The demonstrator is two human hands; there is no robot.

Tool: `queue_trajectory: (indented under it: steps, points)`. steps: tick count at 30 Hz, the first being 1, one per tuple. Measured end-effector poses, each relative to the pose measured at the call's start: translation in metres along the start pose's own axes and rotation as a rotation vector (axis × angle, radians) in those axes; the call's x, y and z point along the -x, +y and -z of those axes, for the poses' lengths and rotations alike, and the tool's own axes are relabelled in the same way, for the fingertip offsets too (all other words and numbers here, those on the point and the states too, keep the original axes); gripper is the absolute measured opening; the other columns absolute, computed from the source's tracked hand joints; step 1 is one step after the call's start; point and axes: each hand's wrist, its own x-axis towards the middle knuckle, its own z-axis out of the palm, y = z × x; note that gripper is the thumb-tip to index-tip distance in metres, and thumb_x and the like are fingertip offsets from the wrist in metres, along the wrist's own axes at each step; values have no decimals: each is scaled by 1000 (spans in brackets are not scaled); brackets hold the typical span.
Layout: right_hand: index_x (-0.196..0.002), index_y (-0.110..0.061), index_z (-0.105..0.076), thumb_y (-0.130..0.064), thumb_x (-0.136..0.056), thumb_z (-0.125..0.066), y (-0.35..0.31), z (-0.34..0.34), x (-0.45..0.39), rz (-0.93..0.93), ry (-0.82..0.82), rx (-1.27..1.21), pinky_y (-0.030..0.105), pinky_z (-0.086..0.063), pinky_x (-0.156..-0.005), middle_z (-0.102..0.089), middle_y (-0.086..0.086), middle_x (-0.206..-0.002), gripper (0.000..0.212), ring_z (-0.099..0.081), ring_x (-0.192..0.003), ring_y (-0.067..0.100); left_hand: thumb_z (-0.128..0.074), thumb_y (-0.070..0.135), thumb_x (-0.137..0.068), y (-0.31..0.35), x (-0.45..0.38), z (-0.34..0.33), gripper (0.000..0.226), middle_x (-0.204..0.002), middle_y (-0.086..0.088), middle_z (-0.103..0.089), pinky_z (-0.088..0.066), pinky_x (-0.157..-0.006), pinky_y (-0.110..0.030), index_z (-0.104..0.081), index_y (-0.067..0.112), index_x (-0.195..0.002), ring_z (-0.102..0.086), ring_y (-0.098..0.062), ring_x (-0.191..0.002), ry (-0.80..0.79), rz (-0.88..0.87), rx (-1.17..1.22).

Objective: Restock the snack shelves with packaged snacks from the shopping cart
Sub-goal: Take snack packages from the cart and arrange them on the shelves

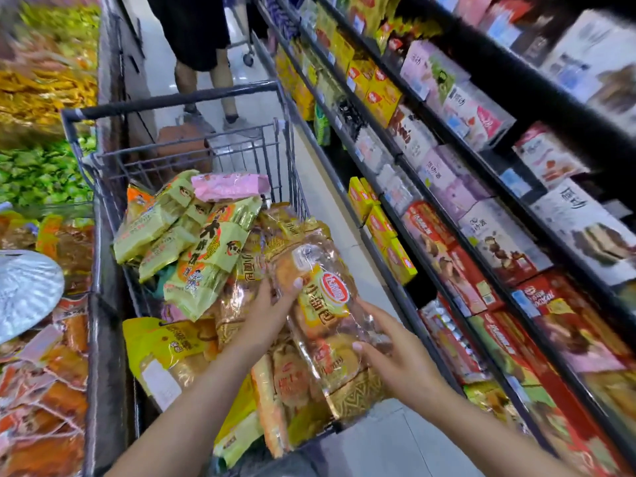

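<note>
A clear bag of small buns with a yellow and red label [327, 304] lies tilted over the right side of the shopping cart [103, 125]. My left hand [272, 311] grips its left edge, thumb on top. Holding the lower right part of the same bag is my right hand [395, 356]. The cart is piled with several snack packs: yellow-green bags [192, 249], a pink pack [230, 185] and more bun bags [172, 349]. Snack shelves [447, 215] with boxes run along the right.
A person in dark shorts [203, 46] stands in the aisle just beyond the cart's far end. Bins of orange and green packets [44, 373] line the left. A strip of floor [330, 187] separates the cart from the shelves.
</note>
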Motion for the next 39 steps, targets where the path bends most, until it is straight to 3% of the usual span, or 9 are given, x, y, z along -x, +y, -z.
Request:
queue_trajectory:
  steps: [6,10,15,19,24,28,32,35,39]
  points:
    - [-129,-45,-43,-11,-90,-65,-4,68,66,91,114,-11,7,-43,-81,-49,-41,-125,56,-54,-108,-12,-71,67,-68,53,38,-67,81,-124,-14,-65,-42,-101,-59,-54,19,-132,-58,-32,-119,-213,88,375]
    - [-134,-44,-43,-20,-89,-67,11,119,126,138,218,35,14,-35,-101,-46,-26,-139,57,-40,-129,-6,-75,66,-62,80,69,-130,79,-116,-6,-70,-45,-98,-61,-59,23,-126,-66,-30,-108,-284,-34,371]
    - [-121,-53,-42,-29,-82,-73,33,176,214,65,497,8,0,-35,-84,-44,-41,-121,55,-44,-111,-22,-77,58,-56,113,125,-218,77,-116,-4,-70,-54,-86,-45,-59,24,-122,-68,-25,-104,-266,-179,411]
    - [-135,-42,-42,-68,-67,-65,68,204,280,-129,719,-82,21,-38,-101,-46,-22,-136,76,-43,-124,-5,-79,49,-64,130,163,-281,70,-119,-7,-69,-50,-96,-46,-60,17,-123,-64,-26,-111,-262,-299,478]
    - [-144,-39,-25,-78,-56,-63,90,216,342,-265,902,-268,32,-41,-104,-43,-12,-143,103,-47,-123,6,-83,70,-47,146,201,-347,103,-123,1,-66,-45,-104,-45,-52,18,-131,-62,-16,-114,-238,-316,474]
    - [-147,-43,-15,-69,-53,-72,84,222,368,-239,1050,-528,42,-44,-103,-49,-17,-129,114,-50,-118,12,-79,66,-58,162,231,-389,100,-130,6,-59,-41,-109,-42,-41,18,-136,-57,-11,-119,-348,-395,400]
    - [-144,-52,-11,-69,-55,-77,70,230,391,-185,1285,-522,36,-49,-94,-32,-16,-148,111,-57,-112,8,-79,62,-62,181,251,-422,99,-139,2,-53,-39,-109,-49,-27,36,-142,-54,-21,-125,-515,-477,392]
    - [-143,-53,-10,-70,-52,-75,64,234,412,-168,1421,-494,43,-32,-112,-25,-11,-155,113,-32,-137,13,-82,67,-56,199,262,-438,106,-139,1,-53,-43,-103,-53,-24,46,-143,-56,-26,-123,-704,-495,374]
    - [-147,-49,-10,-55,-67,-73,51,229,438,-165,1583,-426,39,-25,-110,-19,-16,-155,102,-22,-140,12,-78,51,-69,220,280,-450,79,-133,1,-56,-47,-99,-53,-34,44,-134,-59,-24,-118,-874,-586,357]
